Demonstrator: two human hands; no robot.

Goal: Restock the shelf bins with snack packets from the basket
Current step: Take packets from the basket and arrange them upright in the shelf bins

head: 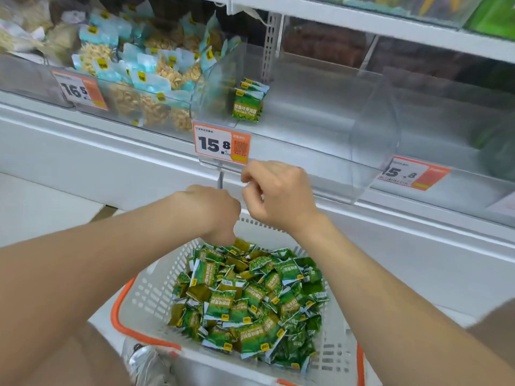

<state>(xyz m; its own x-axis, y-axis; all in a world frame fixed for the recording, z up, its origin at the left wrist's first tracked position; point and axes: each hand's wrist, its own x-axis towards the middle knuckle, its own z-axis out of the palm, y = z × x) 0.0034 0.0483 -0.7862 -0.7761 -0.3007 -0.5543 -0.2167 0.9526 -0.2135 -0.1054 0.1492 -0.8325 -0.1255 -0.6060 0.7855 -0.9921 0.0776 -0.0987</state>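
packets (250,296) in basket (156,288), left hand (214,210) above, fingers hidden, grip unclear, right hand (278,193) curled, empty

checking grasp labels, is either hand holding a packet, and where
Right hand: curled, nothing in it. Left hand: fingers hidden behind it above the packets, so cannot tell.

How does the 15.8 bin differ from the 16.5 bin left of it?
Fill: the 15.8 bin holds only a few packets near its left wall; the 16.5 bin is heaped high.
Contents: the 15.8 bin has green packets; the 16.5 bin has pale blue packets of light-coloured snacks.
Both are clear plastic with orange-and-white price tags in front.
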